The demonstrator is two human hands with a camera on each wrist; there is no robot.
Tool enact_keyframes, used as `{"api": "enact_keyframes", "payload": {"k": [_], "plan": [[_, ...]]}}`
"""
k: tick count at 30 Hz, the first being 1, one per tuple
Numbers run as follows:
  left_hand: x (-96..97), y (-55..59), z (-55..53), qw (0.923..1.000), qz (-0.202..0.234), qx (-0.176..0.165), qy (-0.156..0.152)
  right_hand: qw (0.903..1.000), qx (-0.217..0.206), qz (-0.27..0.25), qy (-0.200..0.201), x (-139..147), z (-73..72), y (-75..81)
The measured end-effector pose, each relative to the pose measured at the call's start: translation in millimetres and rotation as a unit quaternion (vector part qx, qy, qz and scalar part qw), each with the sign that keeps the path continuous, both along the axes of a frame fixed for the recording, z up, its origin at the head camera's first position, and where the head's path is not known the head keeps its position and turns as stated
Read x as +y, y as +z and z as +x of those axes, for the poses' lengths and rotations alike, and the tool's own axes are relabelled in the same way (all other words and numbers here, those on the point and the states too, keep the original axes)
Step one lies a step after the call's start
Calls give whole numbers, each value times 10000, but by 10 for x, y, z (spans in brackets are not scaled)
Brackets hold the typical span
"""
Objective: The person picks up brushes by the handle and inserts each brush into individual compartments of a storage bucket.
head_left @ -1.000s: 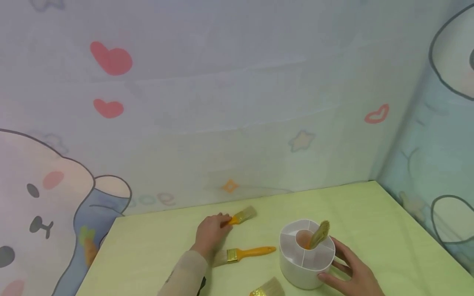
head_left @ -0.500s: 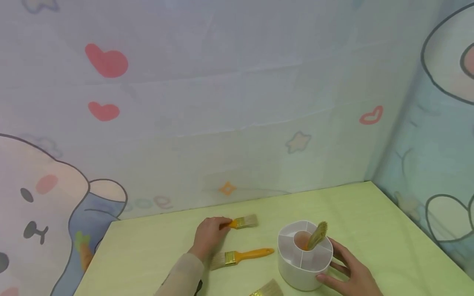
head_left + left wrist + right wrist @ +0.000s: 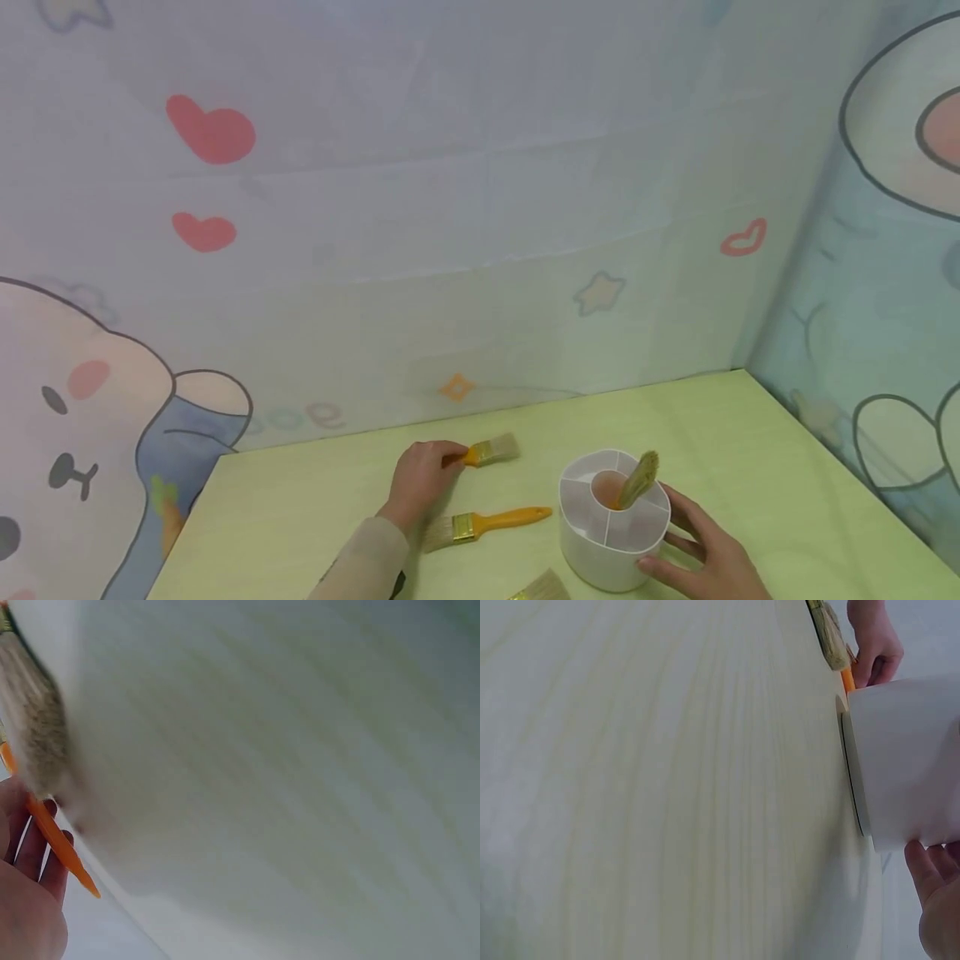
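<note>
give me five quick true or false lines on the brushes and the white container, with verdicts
1. The left grip holds an orange-handled brush. True.
2. Both grips hold brushes. False: the right grip holds the white container by its side.
3. Nothing stands in the container's middle. False: a leaning brush is there, bristles up.
4. In the head view, the lying brush points its handle toward the container. True.
5. A cut-off brush meets that view's bottom edge. True.
</note>
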State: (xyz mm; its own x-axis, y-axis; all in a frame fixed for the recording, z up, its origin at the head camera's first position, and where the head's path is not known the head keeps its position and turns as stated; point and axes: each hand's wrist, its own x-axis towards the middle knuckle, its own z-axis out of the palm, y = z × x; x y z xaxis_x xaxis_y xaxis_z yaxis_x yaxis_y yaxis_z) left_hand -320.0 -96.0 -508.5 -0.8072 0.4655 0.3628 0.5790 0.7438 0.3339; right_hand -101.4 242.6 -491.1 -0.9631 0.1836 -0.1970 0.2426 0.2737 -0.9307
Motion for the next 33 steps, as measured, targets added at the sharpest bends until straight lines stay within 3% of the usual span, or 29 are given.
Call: {"api": "enact_keyframes", "payload": {"k": [6,13,18,24,28,31,33], "plan": [[31,43,10,9978,620,-227,-62,9997,155,193,-6,-6,17,-2],[139,230,82,9860,1437,-845,-18,9919,1029,738,80,20,53,-70],[245,447,233,9645,2207,-1438,-200,9883,1277,830,131,20,48,-94],[396,629,458,9336,2910,-2047,-425,9987,368,315,125,14,30,-28],[517,732,613,9110,3317,-2397,-515,9947,824,594,143,10,32,-69],[605,789,705,8987,3524,-2546,-575,9893,1148,890,140,8,29,-105],[655,820,755,8921,3629,-2618,-636,9899,1078,909,114,4,26,-106]]}}
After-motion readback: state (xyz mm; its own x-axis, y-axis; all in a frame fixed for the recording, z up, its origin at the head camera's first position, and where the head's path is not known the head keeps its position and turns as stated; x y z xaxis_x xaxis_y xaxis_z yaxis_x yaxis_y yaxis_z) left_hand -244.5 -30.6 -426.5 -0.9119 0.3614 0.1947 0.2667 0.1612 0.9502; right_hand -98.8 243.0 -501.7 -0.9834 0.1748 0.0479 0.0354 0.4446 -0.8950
